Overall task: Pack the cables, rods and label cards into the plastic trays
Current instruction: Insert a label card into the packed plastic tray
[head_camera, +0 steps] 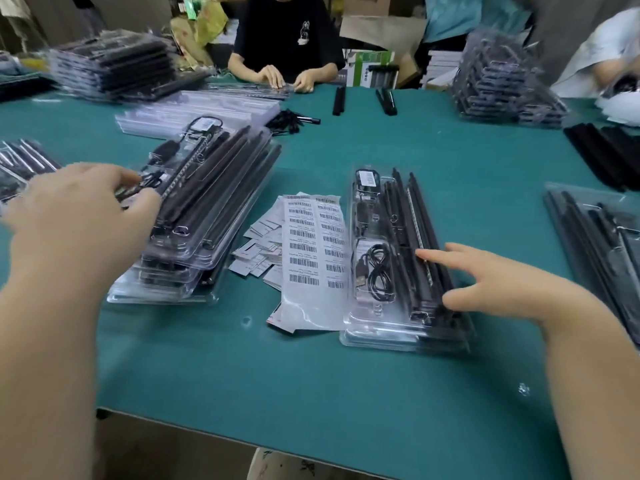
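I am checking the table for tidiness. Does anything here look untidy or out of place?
The stack of filled trays at the left is askew, each tray fanned off the one below. Small label cards lie scattered loosely beside the barcode sheet. Nothing looks damaged or spilled.

Left hand point(74, 216) reached over a stack of filled plastic trays point(194, 216), fingers curled and pinching a black cable point(145, 185) above the top tray. Right hand point(498, 285) lay with straight fingers on the black rods point(420, 237) of another filled tray point(398, 265). Between the hands, barcode label sheets point(311, 251) lay on the green table point(311, 375), loose label cards point(258, 251) beside them.
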The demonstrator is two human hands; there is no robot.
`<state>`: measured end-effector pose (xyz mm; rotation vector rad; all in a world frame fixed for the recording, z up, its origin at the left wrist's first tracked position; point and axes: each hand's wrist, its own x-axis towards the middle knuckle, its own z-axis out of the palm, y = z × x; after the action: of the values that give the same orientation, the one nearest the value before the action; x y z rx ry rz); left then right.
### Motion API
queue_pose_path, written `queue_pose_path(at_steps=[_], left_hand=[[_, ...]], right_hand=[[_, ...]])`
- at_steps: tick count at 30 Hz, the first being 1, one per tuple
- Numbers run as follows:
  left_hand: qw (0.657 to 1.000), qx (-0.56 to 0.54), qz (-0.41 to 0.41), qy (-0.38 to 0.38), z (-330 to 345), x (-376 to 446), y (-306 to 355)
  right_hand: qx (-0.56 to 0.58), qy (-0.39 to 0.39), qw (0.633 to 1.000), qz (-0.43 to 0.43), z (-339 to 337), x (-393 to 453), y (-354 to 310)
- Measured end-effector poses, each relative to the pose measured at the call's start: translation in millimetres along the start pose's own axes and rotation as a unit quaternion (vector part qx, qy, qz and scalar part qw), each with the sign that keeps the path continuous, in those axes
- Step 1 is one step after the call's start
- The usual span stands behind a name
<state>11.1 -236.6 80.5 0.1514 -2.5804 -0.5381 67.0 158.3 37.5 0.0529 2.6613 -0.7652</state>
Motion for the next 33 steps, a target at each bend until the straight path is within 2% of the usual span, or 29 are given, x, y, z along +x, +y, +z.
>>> queue_pose_path(at_steps=[4,7,9,10,11,13,14,15,17,18,20,23,26,29,33], left_hand=[[0.996,0.049,0.079,0.011,0,-11,31],[0.986,0.108,0.124,-0.039,13,-14,46],[0.980,0.138,0.105,-0.093,24,-15,47],[0.980,0.143,0.098,-0.102,29,-18,46],[0.980,0.147,0.096,-0.093,33,-21,44],[0.981,0.154,0.096,-0.065,38,-23,41],[0.982,0.151,0.099,-0.055,38,-24,41],[0.983,0.142,0.108,-0.045,38,-27,43],[0.982,0.125,0.141,-0.023,40,-34,44],[0.980,0.119,0.158,-0.017,40,-38,44],[0.978,0.122,0.168,-0.018,41,-44,42],[0.983,0.155,0.077,-0.056,40,-41,31],[0.981,0.173,0.061,-0.068,36,-34,21],[0.967,0.215,0.031,-0.137,29,-16,17],[0.977,0.132,-0.035,-0.165,24,4,18]], right_hand=[[-0.071,0.008,0.997,-0.001,-1,-5,0],[-0.075,0.041,0.996,-0.019,-2,-6,0],[0.001,0.150,0.987,-0.064,-1,-8,-6],[0.086,0.197,0.972,-0.092,1,-9,-13],[0.207,0.212,0.947,-0.128,2,-9,-23],[0.468,0.115,0.857,-0.184,5,-2,-52],[0.545,0.049,0.819,-0.175,10,6,-68],[0.564,-0.002,0.813,-0.148,16,13,-86],[0.517,-0.052,0.851,-0.071,32,26,-122],[0.509,-0.058,0.858,-0.035,40,33,-136],[0.540,-0.059,0.839,0.023,54,44,-153],[0.600,-0.013,0.797,0.063,63,52,-163],[0.609,0.032,0.785,0.109,70,61,-161],[0.616,0.030,0.780,0.108,77,64,-164],[0.644,0.025,0.763,0.050,81,70,-177]])
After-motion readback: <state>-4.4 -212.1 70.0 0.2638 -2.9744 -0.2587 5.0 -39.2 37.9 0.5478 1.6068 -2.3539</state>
